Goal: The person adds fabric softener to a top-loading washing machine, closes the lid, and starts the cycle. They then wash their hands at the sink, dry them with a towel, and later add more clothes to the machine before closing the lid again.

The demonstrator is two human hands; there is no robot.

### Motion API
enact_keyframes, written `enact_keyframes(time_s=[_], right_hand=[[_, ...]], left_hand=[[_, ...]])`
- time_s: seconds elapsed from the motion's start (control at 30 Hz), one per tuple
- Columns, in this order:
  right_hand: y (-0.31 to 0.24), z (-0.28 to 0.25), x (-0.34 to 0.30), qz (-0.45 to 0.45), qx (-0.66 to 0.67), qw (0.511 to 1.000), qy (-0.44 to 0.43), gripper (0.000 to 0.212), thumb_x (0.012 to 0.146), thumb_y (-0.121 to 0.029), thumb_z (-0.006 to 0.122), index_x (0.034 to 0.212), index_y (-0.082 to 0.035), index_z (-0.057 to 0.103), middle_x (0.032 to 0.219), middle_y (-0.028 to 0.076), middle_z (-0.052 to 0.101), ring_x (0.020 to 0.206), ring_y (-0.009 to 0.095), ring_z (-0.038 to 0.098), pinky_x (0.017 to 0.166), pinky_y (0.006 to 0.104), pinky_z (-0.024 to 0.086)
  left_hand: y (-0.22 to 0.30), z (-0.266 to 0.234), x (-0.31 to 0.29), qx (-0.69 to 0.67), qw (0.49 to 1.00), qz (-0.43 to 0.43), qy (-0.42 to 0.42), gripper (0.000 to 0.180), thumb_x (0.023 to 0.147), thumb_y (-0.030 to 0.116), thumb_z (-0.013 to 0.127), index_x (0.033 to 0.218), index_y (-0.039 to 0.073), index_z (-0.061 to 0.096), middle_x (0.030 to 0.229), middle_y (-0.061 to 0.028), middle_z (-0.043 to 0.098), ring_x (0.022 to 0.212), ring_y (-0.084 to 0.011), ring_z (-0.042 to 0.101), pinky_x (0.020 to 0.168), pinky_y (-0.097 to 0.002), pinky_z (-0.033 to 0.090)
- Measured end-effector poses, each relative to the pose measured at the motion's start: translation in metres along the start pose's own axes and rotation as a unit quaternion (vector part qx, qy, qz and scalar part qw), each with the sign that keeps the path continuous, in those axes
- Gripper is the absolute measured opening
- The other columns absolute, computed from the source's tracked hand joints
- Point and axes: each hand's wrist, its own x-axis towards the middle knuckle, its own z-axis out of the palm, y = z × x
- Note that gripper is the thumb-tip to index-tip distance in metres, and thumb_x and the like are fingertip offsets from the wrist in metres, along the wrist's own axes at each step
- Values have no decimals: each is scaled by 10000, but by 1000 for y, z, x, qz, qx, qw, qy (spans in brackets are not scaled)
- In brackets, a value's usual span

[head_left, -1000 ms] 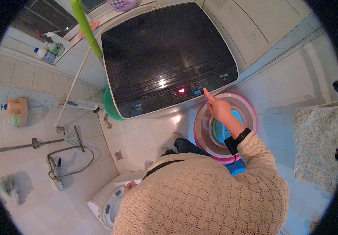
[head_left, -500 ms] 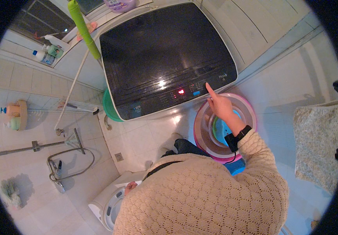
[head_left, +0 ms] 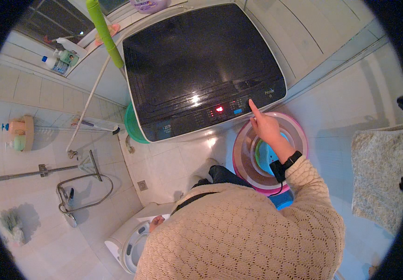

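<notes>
A top-loading washing machine (head_left: 201,56) with a black lid and pale rim stands in front of me. Red digits glow on its control panel (head_left: 227,111), beside a small blue patch. My right hand (head_left: 267,127) reaches to the panel's right end, index finger stretched out with its tip at the panel; the other fingers are curled in and hold nothing. From this angle I cannot tell whether the panel is being pressed. Low on my left, my left hand (head_left: 156,223) hangs beside my body, loosely closed, partly hidden by my knitted sweater.
Nested basins (head_left: 241,149) with a pink rim sit below my right forearm. A green basin (head_left: 135,123) is left of the machine, near a bright green pole (head_left: 104,35). A toilet (head_left: 129,247) stands at lower left; a shower hose (head_left: 110,196) hangs on the left wall.
The whole view has shifted slightly, moving the machine a little to the right in the picture. My right index finger stays at the panel's right end, and the red digits still glow.
</notes>
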Motion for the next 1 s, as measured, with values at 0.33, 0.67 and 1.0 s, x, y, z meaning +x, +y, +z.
enact_keyframes(time_s=[0.33, 0.67, 1.0], right_hand=[[-5, -7, 0, 18, 1, 999, -34, 734, 865, -221, 580, 1482, -206, 181, 856, 171, 666, 655, 361, 636, 582, 481, 509], [-8, -14, 4, 34, -6, 997, -64, 735, 872, -222, 567, 1485, -188, 163, 809, 180, 657, 641, 373, 624, 585, 485, 497], [-5, -8, 2, 16, 13, 998, -55, 754, 877, -203, 562, 1495, -184, 129, 714, 164, 642, 598, 375, 605, 548, 483, 475]], left_hand=[[0, -2, 3, 93, 995, 16, 19, 138, 906, 201, 632, 882, 67, 606, 787, 35, 574, 746, -75, 510, 699, -241, 436], [-13, -3, -2, 42, 994, -39, 89, 272, 872, 207, 683, 1069, 31, 617, 880, -4, 638, 781, -113, 568, 726, -278, 484], [-29, -10, -16, 123, 987, -57, 84, 335, 874, 237, 678, 1115, 13, 610, 874, -3, 643, 773, -94, 571, 714, -259, 484]])
